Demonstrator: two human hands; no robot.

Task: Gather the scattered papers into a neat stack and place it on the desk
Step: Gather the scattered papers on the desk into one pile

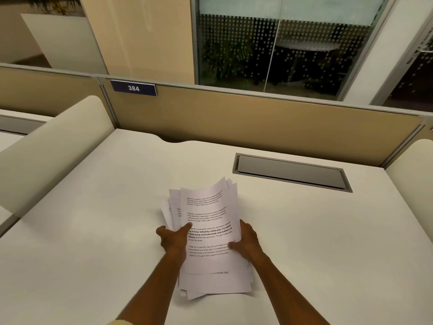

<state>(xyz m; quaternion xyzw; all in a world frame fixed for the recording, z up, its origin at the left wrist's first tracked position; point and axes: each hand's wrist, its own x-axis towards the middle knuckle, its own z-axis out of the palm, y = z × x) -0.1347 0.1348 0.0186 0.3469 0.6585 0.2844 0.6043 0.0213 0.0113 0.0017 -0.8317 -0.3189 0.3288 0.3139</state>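
Head view looks down on your broad, cream-white laminate worktop (93, 231), which fills most of the frame and runs back to a tan fabric partition panel (257, 120) with a grey metal top rail. Beyond the partition stands a glass wall with a white dot pattern (269, 43), dark foliage showing behind it. A rounded cream side divider (54, 146) rises along the left edge of the worktop, and part of a matching one shows at the far right. Set into the worktop, right of centre and towards the back, is a long grey rectangular cable hatch (290, 172), lid closed. On the partition, upper left, hangs a small dark blue plaque with the white number 384 (134, 88).

In front of you, just left of the hatch and well short of it, you hold the loose bundle of white printed paper sheets (210, 261). The sheets are fanned and uneven, corners sticking out at both ends, the far end curling upward, the near end low over the worktop; whether it touches is not clear.

Your left hand (174, 238) grips the bundle's left edge, thumb pressed on the top page. Your right hand (246, 242) grips the right edge, thumb likewise on top, fingers hidden beneath the paper.
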